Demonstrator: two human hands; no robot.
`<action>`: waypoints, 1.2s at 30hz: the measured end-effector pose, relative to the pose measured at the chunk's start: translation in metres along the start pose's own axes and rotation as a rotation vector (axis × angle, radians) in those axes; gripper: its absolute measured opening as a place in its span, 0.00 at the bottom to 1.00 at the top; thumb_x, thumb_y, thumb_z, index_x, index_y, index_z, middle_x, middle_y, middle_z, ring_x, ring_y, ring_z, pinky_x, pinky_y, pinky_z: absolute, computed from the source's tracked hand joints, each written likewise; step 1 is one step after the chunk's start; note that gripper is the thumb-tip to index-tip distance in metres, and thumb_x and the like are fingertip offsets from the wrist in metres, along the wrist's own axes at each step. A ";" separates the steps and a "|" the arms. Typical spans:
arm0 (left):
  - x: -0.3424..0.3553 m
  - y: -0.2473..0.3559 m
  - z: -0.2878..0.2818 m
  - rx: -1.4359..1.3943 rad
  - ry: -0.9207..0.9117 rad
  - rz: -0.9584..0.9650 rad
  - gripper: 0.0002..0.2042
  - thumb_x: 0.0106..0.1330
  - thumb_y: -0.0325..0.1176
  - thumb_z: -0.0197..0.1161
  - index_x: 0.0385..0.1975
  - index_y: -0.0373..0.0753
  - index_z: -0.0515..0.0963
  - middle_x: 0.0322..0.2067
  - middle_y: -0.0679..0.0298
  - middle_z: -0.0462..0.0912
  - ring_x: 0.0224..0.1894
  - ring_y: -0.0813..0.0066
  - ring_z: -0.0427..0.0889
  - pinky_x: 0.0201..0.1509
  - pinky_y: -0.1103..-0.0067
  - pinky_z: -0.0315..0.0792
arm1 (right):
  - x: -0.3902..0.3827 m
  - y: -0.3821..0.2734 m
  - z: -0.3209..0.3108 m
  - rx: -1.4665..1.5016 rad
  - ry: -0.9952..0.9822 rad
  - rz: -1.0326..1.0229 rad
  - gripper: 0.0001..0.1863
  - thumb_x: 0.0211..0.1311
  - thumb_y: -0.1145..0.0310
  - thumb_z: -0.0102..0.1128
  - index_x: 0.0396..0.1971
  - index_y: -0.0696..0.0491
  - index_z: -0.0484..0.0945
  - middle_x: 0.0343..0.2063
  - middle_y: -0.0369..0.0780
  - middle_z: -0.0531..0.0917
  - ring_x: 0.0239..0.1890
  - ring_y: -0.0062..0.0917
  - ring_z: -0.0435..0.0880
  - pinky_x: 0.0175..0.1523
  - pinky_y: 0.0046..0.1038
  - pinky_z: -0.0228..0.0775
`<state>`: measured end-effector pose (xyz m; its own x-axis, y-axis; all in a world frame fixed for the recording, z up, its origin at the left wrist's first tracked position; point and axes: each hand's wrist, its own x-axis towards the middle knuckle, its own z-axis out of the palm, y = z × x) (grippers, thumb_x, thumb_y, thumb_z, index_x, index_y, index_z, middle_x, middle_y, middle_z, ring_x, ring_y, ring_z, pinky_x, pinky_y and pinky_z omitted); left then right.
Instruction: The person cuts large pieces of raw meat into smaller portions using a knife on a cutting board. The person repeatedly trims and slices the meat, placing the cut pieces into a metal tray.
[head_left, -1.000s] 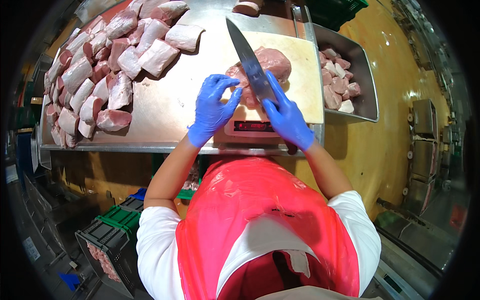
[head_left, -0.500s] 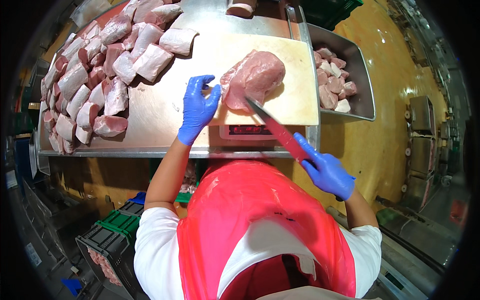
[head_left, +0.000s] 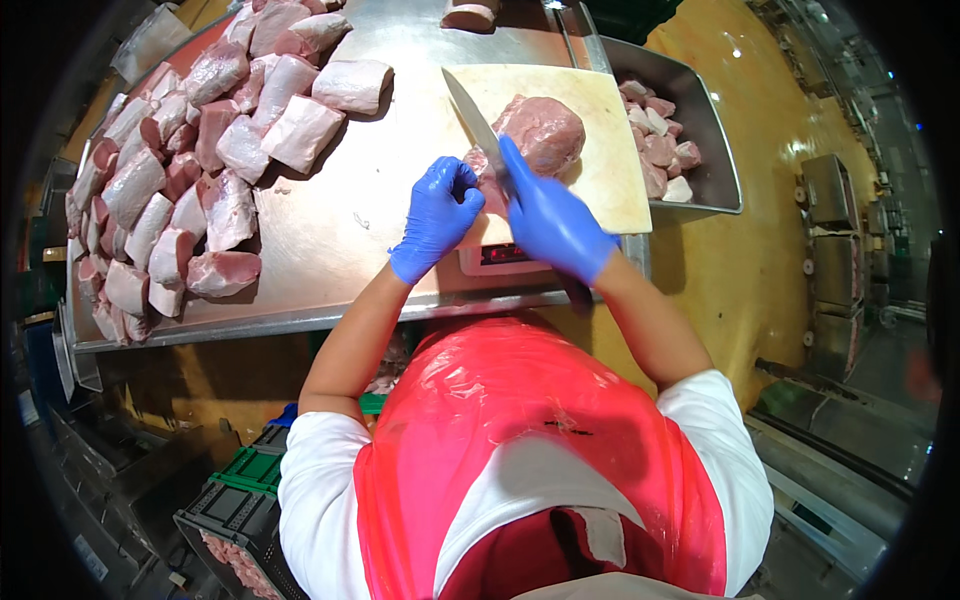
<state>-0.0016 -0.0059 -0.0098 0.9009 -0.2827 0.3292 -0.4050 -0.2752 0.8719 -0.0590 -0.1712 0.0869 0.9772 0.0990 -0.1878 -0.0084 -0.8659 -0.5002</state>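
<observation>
A large pale-pink piece of raw meat (head_left: 548,130) lies on the white cutting board (head_left: 612,180). My right hand (head_left: 560,222), in a blue glove, is closed round the handle of a long knife (head_left: 470,110). Its blade slants across the meat's left side, the tip pointing far left over the board. Beside the near left edge of the meat is my left hand (head_left: 437,218), also blue-gloved, with fingers and thumb curled into a pinch on that edge. My right hand and the blade partly hide the meat there.
Many cut meat pieces (head_left: 190,165) are heaped on the left of the metal table (head_left: 310,255). A metal bin (head_left: 712,150) with smaller chunks stands to the right. At the board's near edge is a scale display (head_left: 500,256). Another meat piece (head_left: 470,14) lies at the far edge.
My right hand has swung left and away from me, turning the knife so its tip points far left. My left hand has moved right to the meat and its fingers have curled in.
</observation>
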 end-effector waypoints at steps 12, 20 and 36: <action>0.009 0.010 -0.020 0.310 0.009 0.296 0.11 0.53 0.31 0.70 0.35 0.37 0.79 0.34 0.56 0.81 0.40 0.56 0.80 0.48 0.65 0.75 | -0.055 -0.030 -0.012 0.090 0.223 -0.003 0.44 0.60 0.77 0.53 0.76 0.47 0.47 0.36 0.54 0.83 0.33 0.52 0.83 0.38 0.49 0.74; 0.007 -0.012 -0.017 0.175 -0.141 0.236 0.09 0.52 0.27 0.67 0.33 0.36 0.78 0.30 0.56 0.78 0.35 0.55 0.78 0.41 0.66 0.74 | -0.077 -0.007 0.016 -0.158 -0.033 0.035 0.45 0.60 0.77 0.53 0.77 0.48 0.45 0.32 0.56 0.82 0.31 0.52 0.83 0.35 0.50 0.75; -0.152 0.027 -0.150 -0.242 0.103 -0.552 0.09 0.63 0.24 0.65 0.41 0.34 0.76 0.39 0.63 0.79 0.44 0.74 0.79 0.53 0.76 0.73 | -0.046 0.057 -0.025 0.269 0.169 0.093 0.27 0.66 0.67 0.56 0.64 0.57 0.68 0.29 0.52 0.84 0.27 0.45 0.85 0.34 0.42 0.76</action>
<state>-0.1260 0.1678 0.0178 0.9829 -0.0643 -0.1723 0.1624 -0.1362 0.9773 -0.0986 -0.2378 0.0881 0.9908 -0.0765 -0.1114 -0.1327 -0.7045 -0.6972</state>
